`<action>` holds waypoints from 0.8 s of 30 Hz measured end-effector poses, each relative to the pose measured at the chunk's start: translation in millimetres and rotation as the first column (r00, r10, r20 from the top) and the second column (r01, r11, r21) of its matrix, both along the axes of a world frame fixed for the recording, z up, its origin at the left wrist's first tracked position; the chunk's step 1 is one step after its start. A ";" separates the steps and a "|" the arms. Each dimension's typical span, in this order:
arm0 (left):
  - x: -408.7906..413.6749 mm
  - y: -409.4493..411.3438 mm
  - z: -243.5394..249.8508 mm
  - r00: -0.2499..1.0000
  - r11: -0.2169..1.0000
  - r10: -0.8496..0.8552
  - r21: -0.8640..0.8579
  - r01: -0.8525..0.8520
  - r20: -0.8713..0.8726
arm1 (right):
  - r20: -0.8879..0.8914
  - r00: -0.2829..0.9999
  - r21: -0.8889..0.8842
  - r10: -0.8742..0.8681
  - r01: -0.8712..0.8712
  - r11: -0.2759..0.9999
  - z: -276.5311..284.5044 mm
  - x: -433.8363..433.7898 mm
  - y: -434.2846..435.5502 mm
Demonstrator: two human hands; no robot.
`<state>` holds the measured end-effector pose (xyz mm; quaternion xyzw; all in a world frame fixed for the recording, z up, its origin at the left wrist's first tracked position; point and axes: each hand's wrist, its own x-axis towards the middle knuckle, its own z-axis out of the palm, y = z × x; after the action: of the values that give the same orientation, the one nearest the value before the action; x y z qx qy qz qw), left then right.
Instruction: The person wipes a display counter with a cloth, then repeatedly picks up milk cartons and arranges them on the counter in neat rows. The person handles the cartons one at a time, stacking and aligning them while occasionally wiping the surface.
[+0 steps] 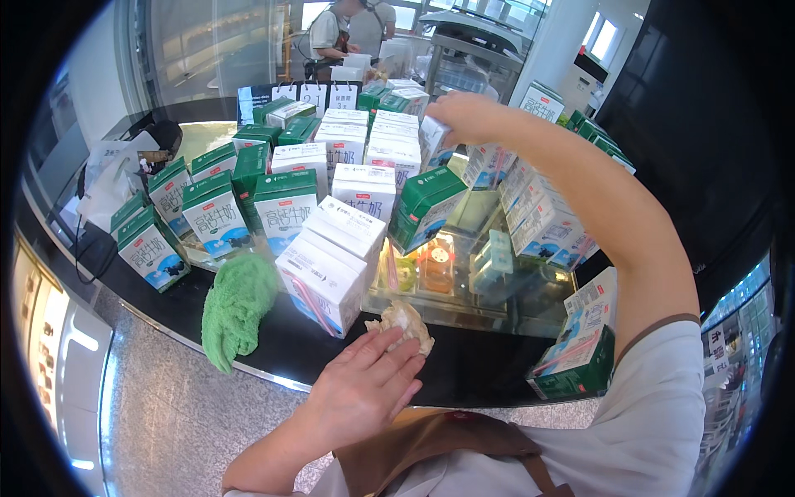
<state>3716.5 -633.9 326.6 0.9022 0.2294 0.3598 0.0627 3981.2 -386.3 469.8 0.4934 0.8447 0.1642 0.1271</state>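
My left hand [363,382] lies flat with its fingertips on a crumpled beige cloth or paper wad [407,323] at the counter's near edge. Reaching far across, my right hand [469,119] grips the top of a white milk carton [433,144] at the back of the group. In front of it a green-topped milk carton [428,208] stands askew on the glass. Two white milk cartons [323,273] stand side by side just beyond my left hand. A green fluffy cloth [241,310] hangs partly over the front edge.
Several green-and-white cartons [214,214] crowd the left side. More cartons [546,217] stand to the right, and one lies near my right arm [574,348]. Packaged food [436,264] shows under the glass top [528,298]. Flip signs [310,96] stand behind; people [348,34] are beyond.
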 end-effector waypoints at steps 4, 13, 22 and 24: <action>0.1 1.4 -0.6 1.000 1.000 -0.005 -0.001 0.005 -0.006 | -0.045 0.999 0.003 -0.020 0.020 1.000 -4.3 2.4 12.8; -1.3 1.2 0.5 1.000 1.000 0.006 0.001 -0.006 -0.020 | 0.392 0.914 -0.068 -0.105 0.142 0.987 17.6 41.5 -18.3; 0.5 1.6 0.9 1.000 1.000 0.000 0.011 0.000 -0.023 | 0.326 0.945 -0.084 0.014 0.014 0.996 20.5 43.7 -52.5; 0.7 1.3 1.1 1.000 1.000 0.002 0.015 -0.001 -0.026 | 0.273 0.962 -0.150 -0.008 0.051 0.987 27.7 23.2 -73.2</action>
<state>3717.2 -632.6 327.7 0.9071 0.2282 0.3497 0.0525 4004.3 -459.5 497.5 0.4675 0.8220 0.1621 0.2821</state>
